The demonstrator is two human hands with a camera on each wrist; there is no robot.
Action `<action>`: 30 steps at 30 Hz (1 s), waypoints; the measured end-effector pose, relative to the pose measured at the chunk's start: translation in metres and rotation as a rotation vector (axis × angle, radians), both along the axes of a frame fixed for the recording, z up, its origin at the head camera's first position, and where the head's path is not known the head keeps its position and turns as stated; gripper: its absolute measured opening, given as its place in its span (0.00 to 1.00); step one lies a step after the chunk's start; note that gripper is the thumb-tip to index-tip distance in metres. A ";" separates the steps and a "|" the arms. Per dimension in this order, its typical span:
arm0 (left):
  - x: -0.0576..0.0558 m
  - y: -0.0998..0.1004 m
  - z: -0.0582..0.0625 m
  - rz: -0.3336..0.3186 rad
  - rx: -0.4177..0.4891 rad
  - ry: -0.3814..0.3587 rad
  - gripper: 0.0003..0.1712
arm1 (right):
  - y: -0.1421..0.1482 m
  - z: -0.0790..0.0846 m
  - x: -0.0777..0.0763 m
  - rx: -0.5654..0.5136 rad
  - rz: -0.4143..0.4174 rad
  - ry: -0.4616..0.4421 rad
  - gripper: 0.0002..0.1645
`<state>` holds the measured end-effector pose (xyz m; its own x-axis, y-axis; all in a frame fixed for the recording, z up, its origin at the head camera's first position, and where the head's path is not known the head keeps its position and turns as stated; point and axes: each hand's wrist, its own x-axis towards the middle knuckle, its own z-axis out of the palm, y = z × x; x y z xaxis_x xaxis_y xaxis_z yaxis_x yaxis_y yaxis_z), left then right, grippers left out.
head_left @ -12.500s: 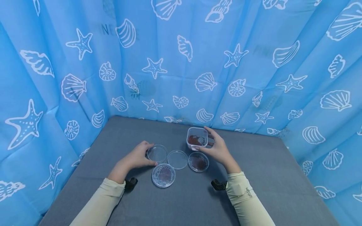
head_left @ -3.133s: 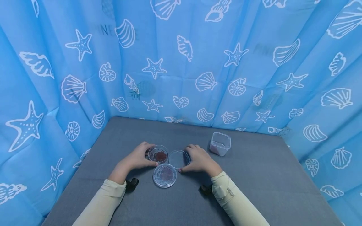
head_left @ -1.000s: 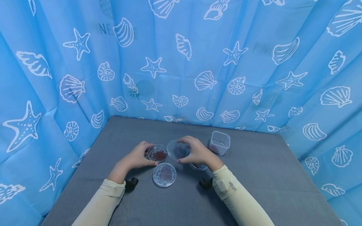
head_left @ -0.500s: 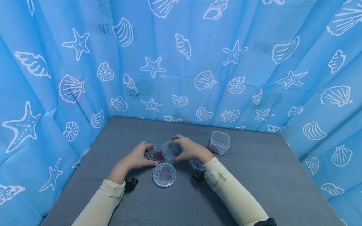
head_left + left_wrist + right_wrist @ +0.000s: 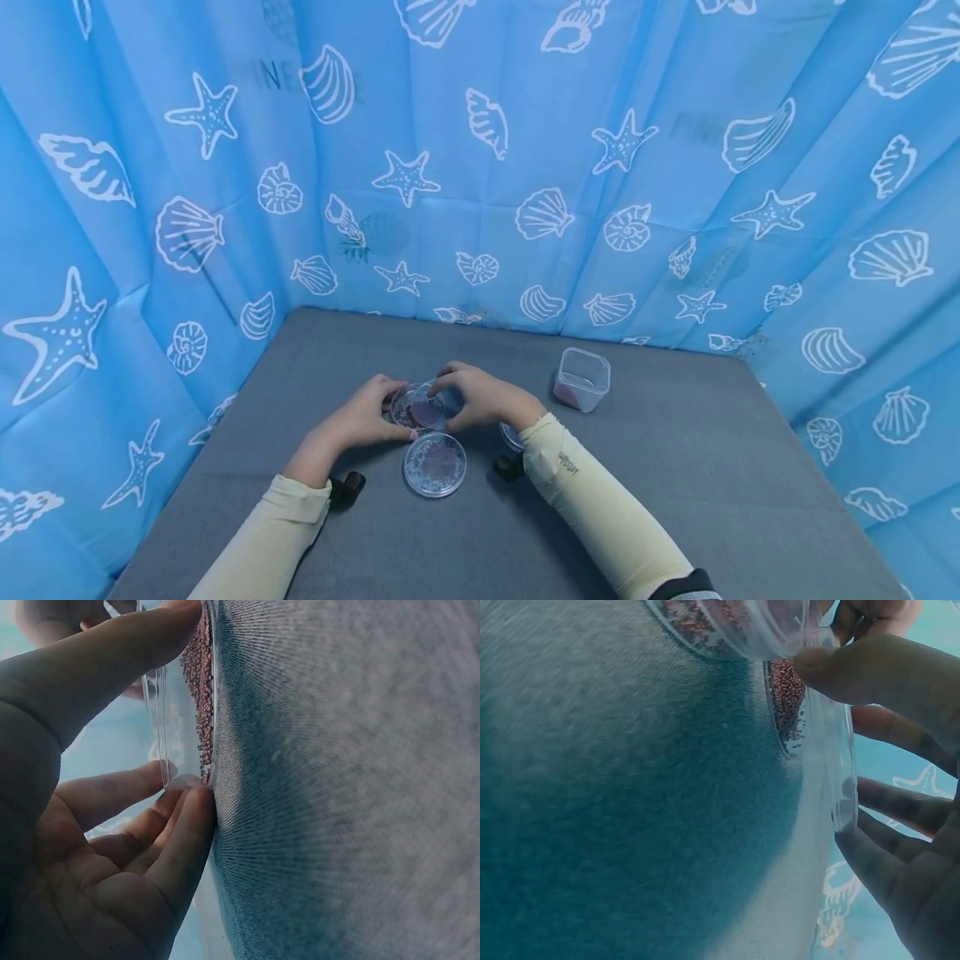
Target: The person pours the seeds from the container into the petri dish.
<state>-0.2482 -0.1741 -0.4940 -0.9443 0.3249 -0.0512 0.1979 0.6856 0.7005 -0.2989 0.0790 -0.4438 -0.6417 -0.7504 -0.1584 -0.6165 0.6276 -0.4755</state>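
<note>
My left hand (image 5: pixel 367 414) grips the rim of a clear petri dish (image 5: pixel 402 410) between thumb and fingers. Reddish-brown granules (image 5: pixel 199 690) lie in it, seen side-on in the left wrist view. My right hand (image 5: pixel 483 398) pinches a clear petri dish lid (image 5: pixel 843 791) by its edge. The lid hangs over the right part of the granule dish, tilted and overlapping it. Just in front sits another round dish (image 5: pixel 435 465) with granules, seemingly covered. A further dish (image 5: pixel 511 436) shows partly from under my right wrist.
A square translucent plastic tub (image 5: pixel 582 379) stands at the back right, with something reddish low inside. Grey cloth (image 5: pixel 675 467) covers the table, and a blue shell-patterned curtain (image 5: pixel 480 167) hangs around its far edges.
My right hand set down the tub, lifted the lid from the table and carried it left over the dish. That dish was bare at first and now contains granules. My left hand stays put.
</note>
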 end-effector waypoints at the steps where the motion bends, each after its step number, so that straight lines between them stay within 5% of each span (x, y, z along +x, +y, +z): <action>1: 0.000 0.000 0.000 -0.005 0.003 0.004 0.55 | -0.001 0.000 0.000 0.002 0.007 -0.005 0.34; 30: 0.000 -0.001 0.000 -0.002 0.029 0.002 0.56 | -0.015 0.004 -0.005 0.010 0.060 -0.028 0.36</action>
<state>-0.2484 -0.1752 -0.4943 -0.9438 0.3282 -0.0399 0.2006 0.6645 0.7199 -0.3035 0.0639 -0.4400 -0.5906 -0.7857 -0.1838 -0.6396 0.5947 -0.4870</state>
